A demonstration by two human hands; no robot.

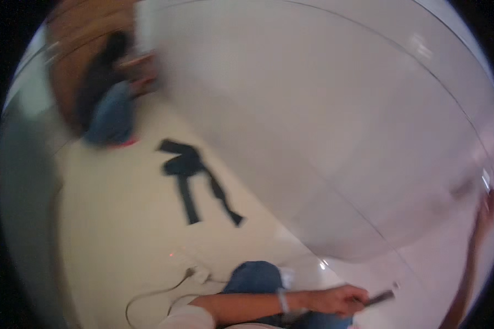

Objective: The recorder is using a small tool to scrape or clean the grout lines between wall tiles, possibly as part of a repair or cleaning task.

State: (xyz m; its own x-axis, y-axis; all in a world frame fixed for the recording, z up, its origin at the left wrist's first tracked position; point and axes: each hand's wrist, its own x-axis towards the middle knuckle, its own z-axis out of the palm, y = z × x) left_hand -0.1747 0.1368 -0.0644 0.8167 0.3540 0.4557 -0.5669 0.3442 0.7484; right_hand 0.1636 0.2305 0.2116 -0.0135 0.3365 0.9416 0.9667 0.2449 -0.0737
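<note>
My left hand (337, 300), with a pale band at its wrist, is closed round a short, dark, stick-like tool (380, 298). The tool points to the right, and motion blur hides its exact kind. At the far right my right arm reaches up along the glossy pale surface (335, 109). My right hand (487, 211) is at the picture's rim, fingers bent beside a small bright thing (486, 180) too blurred to name. My blue-clad knee (255, 277) shows below, behind the left forearm.
Black straps (184, 164) lie on the cream floor (121, 219). Nearer, a dark plug (190, 272) with a cable sits at a white socket block (202, 274). Another person in blue trousers (112, 112) is low on the floor at the upper left, by a brown wooden surface (71, 55).
</note>
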